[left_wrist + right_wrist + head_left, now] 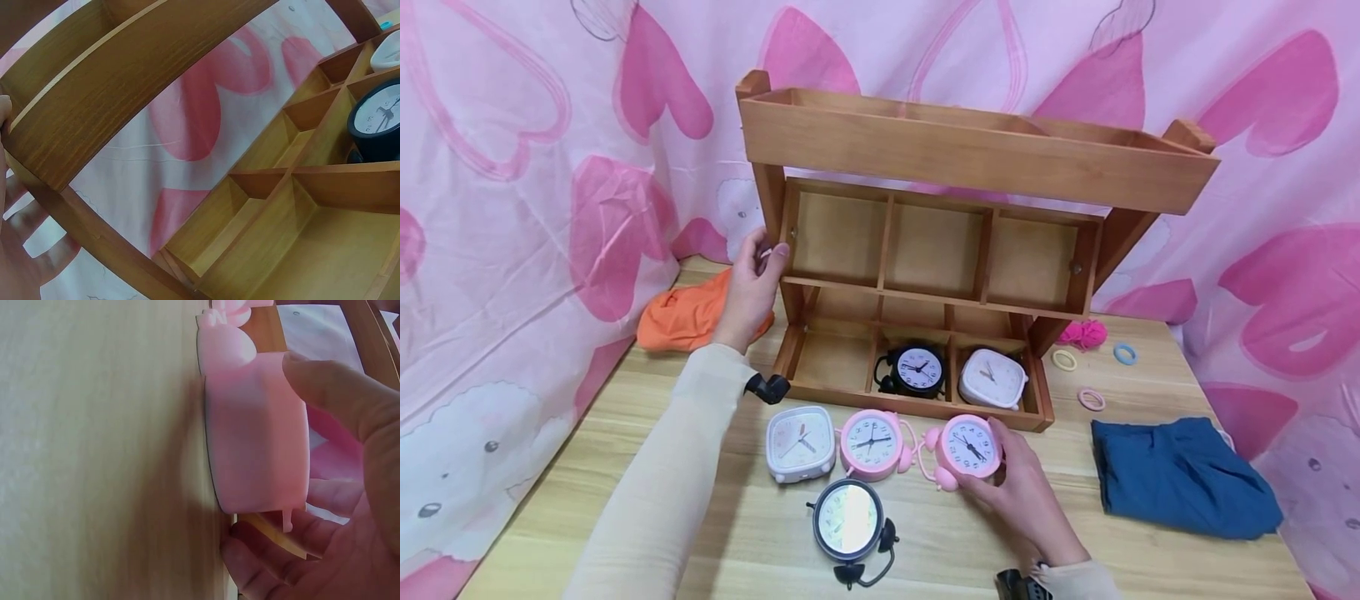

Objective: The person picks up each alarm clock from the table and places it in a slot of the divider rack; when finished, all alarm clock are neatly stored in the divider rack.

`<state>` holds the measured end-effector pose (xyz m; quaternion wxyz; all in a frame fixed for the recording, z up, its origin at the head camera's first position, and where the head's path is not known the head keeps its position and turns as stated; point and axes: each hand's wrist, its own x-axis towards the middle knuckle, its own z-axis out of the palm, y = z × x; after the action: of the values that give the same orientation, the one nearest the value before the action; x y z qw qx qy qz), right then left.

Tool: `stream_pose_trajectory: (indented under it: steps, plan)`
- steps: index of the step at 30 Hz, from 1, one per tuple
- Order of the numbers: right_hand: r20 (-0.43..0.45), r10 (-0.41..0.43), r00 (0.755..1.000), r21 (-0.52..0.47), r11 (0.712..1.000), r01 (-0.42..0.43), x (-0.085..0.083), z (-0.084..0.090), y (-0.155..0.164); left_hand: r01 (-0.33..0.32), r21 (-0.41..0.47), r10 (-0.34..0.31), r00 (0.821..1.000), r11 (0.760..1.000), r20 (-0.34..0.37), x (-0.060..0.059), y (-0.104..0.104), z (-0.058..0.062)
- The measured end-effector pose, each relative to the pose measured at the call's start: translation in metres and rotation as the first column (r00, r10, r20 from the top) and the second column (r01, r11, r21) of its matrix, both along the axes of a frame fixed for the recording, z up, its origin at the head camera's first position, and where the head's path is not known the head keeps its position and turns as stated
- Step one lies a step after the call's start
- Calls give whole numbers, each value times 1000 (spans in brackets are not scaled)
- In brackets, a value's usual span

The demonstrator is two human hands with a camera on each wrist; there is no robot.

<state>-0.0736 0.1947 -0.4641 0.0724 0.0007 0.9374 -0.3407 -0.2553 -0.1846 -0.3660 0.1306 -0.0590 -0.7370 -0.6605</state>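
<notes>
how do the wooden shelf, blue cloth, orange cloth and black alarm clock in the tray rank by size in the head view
1. wooden shelf
2. blue cloth
3. orange cloth, partly hidden behind the left hand, so its full size is unsure
4. black alarm clock

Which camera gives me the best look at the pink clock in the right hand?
The head view: it shows the pink clock whole, dial up on the table, the right hand gripping its side. The right wrist view shows only its pink casing edge-on between the fingers. The left wrist view does not show it.
</notes>
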Motion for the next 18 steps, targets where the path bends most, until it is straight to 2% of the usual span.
stream_pose_trajectory:
  steps: [11,18]
  plan:
    - [-6,-25,1000,12,1000,25,-1,-1,-3,-1,4,1,1000,1000,0,1,1,1]
    - [-44,-42,998,-9,999,42,2,-3,-4,4,8,-5,1000,1000,7,1,1,2]
